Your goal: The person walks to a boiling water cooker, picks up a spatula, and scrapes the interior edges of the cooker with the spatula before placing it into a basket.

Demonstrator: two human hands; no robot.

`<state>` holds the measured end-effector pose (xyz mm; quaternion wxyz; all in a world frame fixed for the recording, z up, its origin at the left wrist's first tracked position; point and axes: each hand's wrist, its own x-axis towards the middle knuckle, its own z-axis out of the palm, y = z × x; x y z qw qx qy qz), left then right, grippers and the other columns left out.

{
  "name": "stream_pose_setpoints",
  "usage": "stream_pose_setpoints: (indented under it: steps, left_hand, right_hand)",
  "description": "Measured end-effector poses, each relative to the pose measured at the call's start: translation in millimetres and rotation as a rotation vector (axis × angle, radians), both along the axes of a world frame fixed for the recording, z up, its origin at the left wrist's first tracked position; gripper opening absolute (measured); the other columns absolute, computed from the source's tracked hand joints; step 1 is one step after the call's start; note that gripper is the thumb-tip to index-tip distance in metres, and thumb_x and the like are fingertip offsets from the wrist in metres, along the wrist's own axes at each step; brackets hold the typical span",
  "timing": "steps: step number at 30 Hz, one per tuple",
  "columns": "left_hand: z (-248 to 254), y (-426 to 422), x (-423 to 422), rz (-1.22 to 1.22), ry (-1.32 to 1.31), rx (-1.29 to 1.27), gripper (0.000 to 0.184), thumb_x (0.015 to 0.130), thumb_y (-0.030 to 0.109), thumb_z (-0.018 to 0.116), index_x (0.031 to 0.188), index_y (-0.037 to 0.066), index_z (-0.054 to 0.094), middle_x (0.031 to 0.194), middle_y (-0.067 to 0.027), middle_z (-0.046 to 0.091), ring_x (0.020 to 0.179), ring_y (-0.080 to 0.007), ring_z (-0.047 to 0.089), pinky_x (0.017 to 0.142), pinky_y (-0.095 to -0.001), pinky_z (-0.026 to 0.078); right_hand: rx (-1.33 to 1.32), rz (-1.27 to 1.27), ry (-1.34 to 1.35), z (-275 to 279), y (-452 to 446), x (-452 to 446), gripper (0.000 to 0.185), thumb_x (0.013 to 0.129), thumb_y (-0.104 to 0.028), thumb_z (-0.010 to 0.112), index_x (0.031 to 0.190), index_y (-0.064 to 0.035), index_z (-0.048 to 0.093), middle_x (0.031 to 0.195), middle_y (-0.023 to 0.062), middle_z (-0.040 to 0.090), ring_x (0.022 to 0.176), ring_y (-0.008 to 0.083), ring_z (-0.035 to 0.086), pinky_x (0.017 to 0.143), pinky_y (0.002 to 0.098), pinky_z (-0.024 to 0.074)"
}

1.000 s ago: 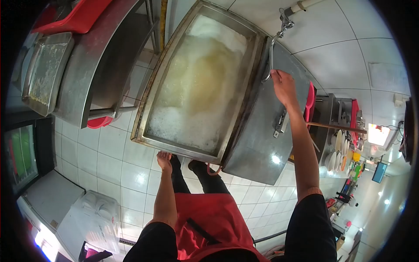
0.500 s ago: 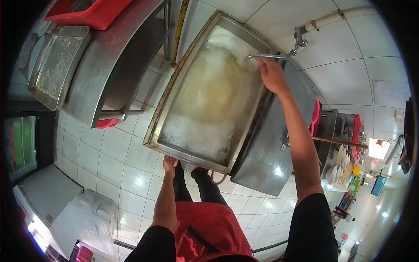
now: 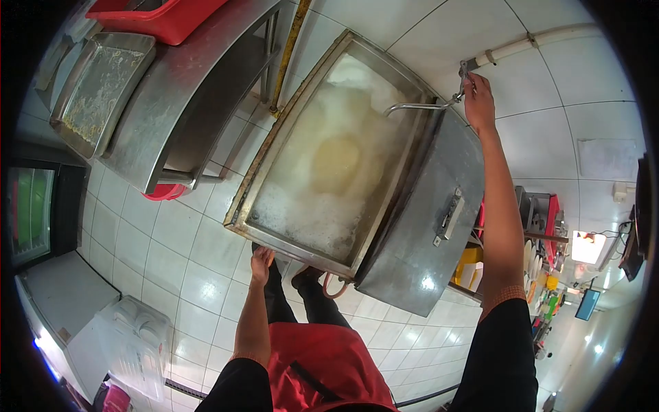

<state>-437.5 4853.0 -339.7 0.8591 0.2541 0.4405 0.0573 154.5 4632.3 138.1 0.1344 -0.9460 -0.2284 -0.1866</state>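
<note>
A wide metal vat (image 3: 237, 213) holds cloudy, pale yellow water with white foam and haze over it. A curved metal spout (image 3: 419, 106) reaches over its right side from a wall tap (image 3: 463, 69). My right hand (image 3: 480, 103) is up at the tap, its fingers closed around the handle end. Below the vat's front edge, my left hand (image 3: 261, 264) is closed near the front-left corner; whatever it grips is hidden.
A grey metal lid or panel (image 3: 425, 226) with a handle adjoins the vat's right side. On the left, a steel table (image 3: 185, 82) carries a red tub (image 3: 158, 20) and a metal tray (image 3: 103, 89). A pink hose (image 3: 334, 287) hangs below the vat.
My right hand has moved from the spout up and right to the tap. My left hand stays below the vat's front edge. The view has shifted slightly.
</note>
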Motion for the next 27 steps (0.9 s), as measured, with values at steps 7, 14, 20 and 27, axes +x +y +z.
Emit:
stream_pose_setpoints:
  steps: [7, 14, 20, 27]
  left_hand:
    - [5, 2, -3, -0.008, -0.049, 0.006, 0.041, 0.099, 0.033, 0.044, 0.121, 0.001, 0.056, 0.121, -0.0092, 0.060, 0.117, -0.0212, 0.056, 0.105, -0.0360, 0.041]
    - [-6, 2, -2, -0.031, 0.031, -0.004, 0.039, 0.099, 0.030, 0.045, 0.123, 0.001, 0.057, 0.122, -0.0080, 0.061, 0.118, -0.0202, 0.055, 0.105, -0.0356, 0.040]
    - [10, 0, 2, 0.003, 0.055, 0.008, 0.043, 0.098, 0.033, 0.047, 0.125, 0.001, 0.057, 0.124, -0.0086, 0.060, 0.119, -0.0201, 0.055, 0.105, -0.0344, 0.039]
    - [40, -2, -7, 0.056, 0.236, 0.124, 0.053, 0.095, 0.040, 0.047, 0.133, 0.004, 0.051, 0.127, -0.0108, 0.057, 0.120, -0.0257, 0.054, 0.100, -0.0378, 0.043]
  right_hand:
    - [0.173, 0.021, 0.113, 10, 0, 1, 0.031, 0.096, -0.029, 0.059, 0.113, -0.0039, 0.065, 0.105, 0.0111, 0.066, 0.090, 0.0233, 0.064, 0.084, 0.0345, 0.0497]
    - [0.149, 0.008, 0.152, 18, 1, -2, 0.044, 0.093, -0.044, 0.060, 0.114, -0.0058, 0.067, 0.105, 0.0111, 0.069, 0.090, 0.0219, 0.064, 0.085, 0.0335, 0.0494]
    - [0.193, -0.033, 0.223, 24, 3, -3, 0.056, 0.091, -0.055, 0.058, 0.113, -0.0045, 0.069, 0.106, 0.0113, 0.070, 0.094, 0.0236, 0.064, 0.089, 0.0352, 0.0478]
    - [0.152, -0.052, 0.245, 30, 7, -5, 0.055, 0.090, -0.054, 0.060, 0.110, -0.0035, 0.070, 0.102, 0.0121, 0.071, 0.094, 0.0227, 0.065, 0.089, 0.0332, 0.0477]
